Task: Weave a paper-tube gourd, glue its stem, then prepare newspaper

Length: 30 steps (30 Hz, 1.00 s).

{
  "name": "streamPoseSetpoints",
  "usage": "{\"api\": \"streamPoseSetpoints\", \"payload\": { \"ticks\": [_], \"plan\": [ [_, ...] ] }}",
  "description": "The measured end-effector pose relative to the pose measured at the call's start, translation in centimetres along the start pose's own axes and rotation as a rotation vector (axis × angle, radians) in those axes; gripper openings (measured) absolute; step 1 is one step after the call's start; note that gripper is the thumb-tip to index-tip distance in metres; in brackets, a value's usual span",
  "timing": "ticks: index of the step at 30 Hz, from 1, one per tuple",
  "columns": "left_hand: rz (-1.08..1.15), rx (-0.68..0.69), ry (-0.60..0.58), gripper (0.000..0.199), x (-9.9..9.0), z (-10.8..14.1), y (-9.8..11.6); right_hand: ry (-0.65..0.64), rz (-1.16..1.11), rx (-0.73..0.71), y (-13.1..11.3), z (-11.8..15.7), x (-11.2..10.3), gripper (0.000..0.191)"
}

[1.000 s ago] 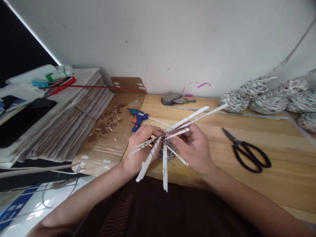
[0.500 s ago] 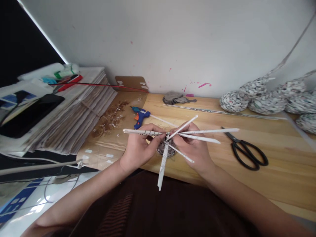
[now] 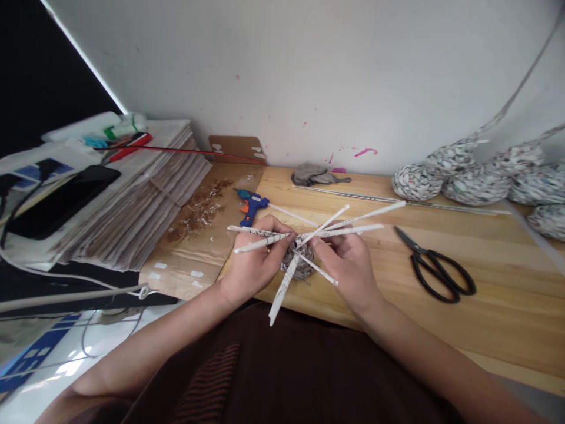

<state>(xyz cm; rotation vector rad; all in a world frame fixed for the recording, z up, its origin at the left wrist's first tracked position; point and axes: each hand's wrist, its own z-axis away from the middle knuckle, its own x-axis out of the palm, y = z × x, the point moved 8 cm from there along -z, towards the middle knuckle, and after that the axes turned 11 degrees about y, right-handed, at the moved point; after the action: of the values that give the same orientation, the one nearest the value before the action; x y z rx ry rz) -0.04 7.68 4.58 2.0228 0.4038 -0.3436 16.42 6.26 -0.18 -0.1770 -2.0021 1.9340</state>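
A small woven paper piece [image 3: 300, 265] sits between my hands near the table's front edge, with several rolled paper strips [image 3: 282, 290] fanning out from its top. My left hand [image 3: 256, 256] is closed at its left side, thumb and fingertips pinching a paper strip [image 3: 260, 242] close to the centre. On the right, my right hand [image 3: 346, 256] is closed around the bases of the strips pointing right [image 3: 371, 228]. The exact grip of the right fingers is partly hidden behind the strips.
Black-handled scissors [image 3: 435, 271] lie right of my hands. A blue glue gun [image 3: 252, 207] lies behind my left hand. Further back are a grey cloth [image 3: 313, 175], a long thin strip [image 3: 362, 196] and woven paper bulbs [image 3: 417, 181]. A newspaper stack [image 3: 163, 188] stands left.
The woven piece has turned a little, and its front strip now points further left. Two strips now show separately over my left hand. The right-hand strips have shifted and tilt upward.
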Motion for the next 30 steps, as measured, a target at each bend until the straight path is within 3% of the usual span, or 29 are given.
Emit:
{"api": "streamPoseSetpoints", "payload": {
  "ticks": [6,9,13,16,20,26,30],
  "plan": [
    [-0.058,-0.015,0.023,0.010,-0.2,-0.2,0.2,-0.103,0.211,-0.123,-0.5,1.4,-0.5,0.022],
    [-0.066,-0.011,0.039,0.010,-0.3,-0.2,0.3,-0.083,0.293,-0.322,-1.6,2.2,-0.9,0.014],
    [-0.071,0.000,0.023,0.008,-0.2,-0.2,0.4,-0.129,0.378,-0.618,-3.3,3.3,-0.4,0.029],
    [-0.063,0.002,0.015,0.007,-0.2,-0.2,0.3,-0.173,0.473,-0.724,-3.8,3.5,0.1,0.030],
    [-0.032,-0.021,0.003,0.007,-0.1,-0.2,0.2,-0.205,0.543,-0.763,-4.2,3.7,0.3,0.029],
    [0.005,-0.032,-0.004,0.010,0.0,-0.3,0.3,-0.202,0.548,-0.645,-4.1,2.8,0.2,0.025],
    [0.077,-0.058,-0.003,0.012,-0.1,-0.4,-0.3,-0.243,0.592,-0.639,-4.2,2.4,0.8,0.021]
  ]
}}
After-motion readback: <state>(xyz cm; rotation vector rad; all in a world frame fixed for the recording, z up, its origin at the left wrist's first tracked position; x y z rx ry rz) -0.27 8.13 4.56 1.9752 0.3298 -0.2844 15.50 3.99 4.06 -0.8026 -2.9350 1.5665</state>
